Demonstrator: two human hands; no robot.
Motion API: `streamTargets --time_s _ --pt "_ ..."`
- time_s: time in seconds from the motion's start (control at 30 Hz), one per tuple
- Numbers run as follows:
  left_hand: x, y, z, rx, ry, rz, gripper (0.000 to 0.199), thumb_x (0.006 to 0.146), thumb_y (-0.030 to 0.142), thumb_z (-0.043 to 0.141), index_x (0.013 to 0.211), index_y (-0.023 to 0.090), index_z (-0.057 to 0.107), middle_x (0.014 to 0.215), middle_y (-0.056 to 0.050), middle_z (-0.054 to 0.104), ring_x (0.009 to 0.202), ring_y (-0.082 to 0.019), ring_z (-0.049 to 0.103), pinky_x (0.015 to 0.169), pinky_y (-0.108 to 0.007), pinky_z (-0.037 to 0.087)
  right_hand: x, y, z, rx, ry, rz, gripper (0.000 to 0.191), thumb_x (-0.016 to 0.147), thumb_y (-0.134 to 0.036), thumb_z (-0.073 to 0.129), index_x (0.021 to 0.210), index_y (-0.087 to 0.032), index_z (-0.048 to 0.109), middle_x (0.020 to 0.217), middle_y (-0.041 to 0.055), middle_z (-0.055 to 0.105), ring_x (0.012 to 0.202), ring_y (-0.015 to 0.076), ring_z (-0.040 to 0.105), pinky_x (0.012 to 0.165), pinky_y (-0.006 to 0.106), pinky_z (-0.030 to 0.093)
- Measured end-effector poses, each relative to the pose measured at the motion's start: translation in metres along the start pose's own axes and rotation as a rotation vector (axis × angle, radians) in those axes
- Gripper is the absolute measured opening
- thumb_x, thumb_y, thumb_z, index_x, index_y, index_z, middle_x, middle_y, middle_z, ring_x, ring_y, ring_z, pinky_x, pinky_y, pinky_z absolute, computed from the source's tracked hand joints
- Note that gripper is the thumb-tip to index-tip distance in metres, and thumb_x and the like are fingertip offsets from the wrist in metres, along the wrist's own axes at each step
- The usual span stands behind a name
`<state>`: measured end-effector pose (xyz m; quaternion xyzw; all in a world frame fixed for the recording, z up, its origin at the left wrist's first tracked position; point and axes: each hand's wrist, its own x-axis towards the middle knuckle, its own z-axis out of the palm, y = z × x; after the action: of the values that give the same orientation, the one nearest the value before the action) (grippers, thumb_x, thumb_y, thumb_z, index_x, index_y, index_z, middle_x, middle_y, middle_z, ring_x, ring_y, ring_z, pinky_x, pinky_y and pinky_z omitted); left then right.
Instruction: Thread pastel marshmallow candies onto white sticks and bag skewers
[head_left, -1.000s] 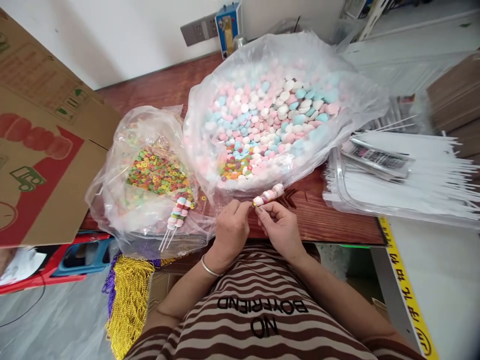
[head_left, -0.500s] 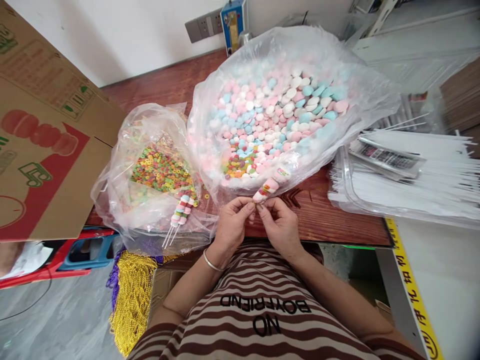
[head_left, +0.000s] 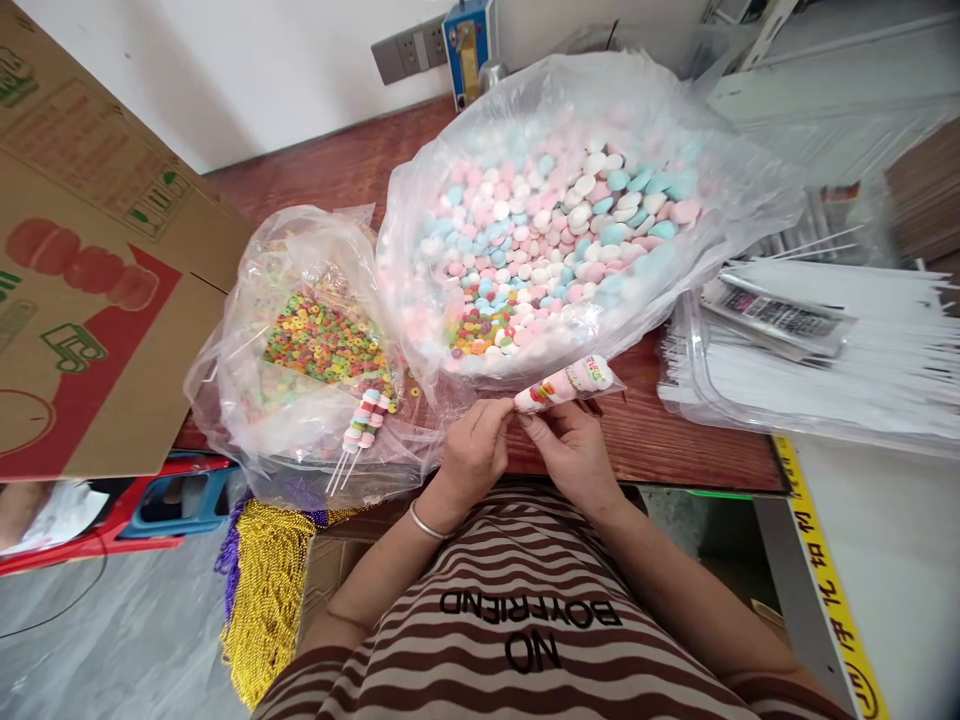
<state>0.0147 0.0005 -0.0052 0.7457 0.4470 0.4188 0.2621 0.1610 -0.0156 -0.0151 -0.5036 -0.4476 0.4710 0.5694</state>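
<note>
A candy skewer in a printed clear wrapper (head_left: 564, 384) slants up to the right in front of me, its lower end between my hands. My left hand (head_left: 474, 450), with a bangle at the wrist, pinches the gathered end of the wrapper. My right hand (head_left: 574, 455) grips the same end from the other side, thumb up, fingers partly hidden behind the wrapper. Left of my hands, several unwrapped candy skewers (head_left: 364, 420) with white sticks lie on a bag of small coloured candy rings (head_left: 322, 338). A large bag of pastel candy discs (head_left: 540, 225) spreads just beyond my hands.
Packs of white sticks (head_left: 892, 350) lie in a clear tray at the right, a silver packet (head_left: 776, 312) on top. A cardboard box (head_left: 97, 260) stands at the left. Gold bead strings (head_left: 266, 600) hang below the table's front edge. A blue device (head_left: 469, 55) stands by the wall.
The wrapped skewer has tipped lower to the right, and its printed top now shows clearly. My left hand has turned with its knuckles up; my right hand has shifted slightly right.
</note>
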Motion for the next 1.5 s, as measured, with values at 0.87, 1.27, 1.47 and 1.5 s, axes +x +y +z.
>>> streamTargets --time_s 0.87,1.27,1.47,1.5 --pt "0.003 0.054 -0.059 -1.253 -0.254 -0.422 0.035 0.096 0.048 0.054 0.106 0.024 0.077 0.083 -0.006 0.079 0.071 -0.023 0.075 0.072 -0.038 0.062 -0.008 -0.062 -0.018 -0.418 -0.591 -0.604 0.015 0.094 -0.011 0.054 0.084 -0.018 0.062 0.074 0.0023 0.063 0.067 0.0136 0.057 0.062 0.025 0.044" --pt "0.0 0.026 -0.036 -0.184 -0.17 -0.024 0.058 0.103 0.032 0.051 0.159 0.029 0.037 0.155 -0.012 0.054 0.139 -0.025 0.056 0.119 -0.042 0.042 0.002 -0.054 -0.01 -0.31 -0.699 -0.228 0.015 0.086 -0.014 0.059 0.072 -0.018 0.059 0.07 -0.0012 0.061 0.065 0.0117 0.051 0.062 0.024 0.04" --pt "-0.013 0.024 -0.065 0.016 -0.266 0.029 0.106 0.081 0.051 0.079 0.165 0.027 0.02 0.169 -0.018 0.03 0.153 -0.037 0.036 0.121 -0.051 0.036 0.011 -0.051 0.023 0.039 -0.603 0.105 0.019 0.088 -0.031 0.064 0.074 -0.019 0.06 0.07 -0.0029 0.059 0.064 0.0117 0.051 0.06 0.024 0.042" --pt "-0.019 0.02 -0.074 -0.003 -0.314 -0.023 0.098 0.084 0.049 0.078 0.164 0.026 0.025 0.164 -0.018 0.039 0.146 -0.035 0.047 0.116 -0.048 0.043 0.01 -0.052 0.032 0.073 -0.649 0.114 0.02 0.09 -0.033 0.064 0.076 -0.019 0.061 0.074 -0.0013 0.063 0.067 0.0128 0.055 0.063 0.025 0.045"
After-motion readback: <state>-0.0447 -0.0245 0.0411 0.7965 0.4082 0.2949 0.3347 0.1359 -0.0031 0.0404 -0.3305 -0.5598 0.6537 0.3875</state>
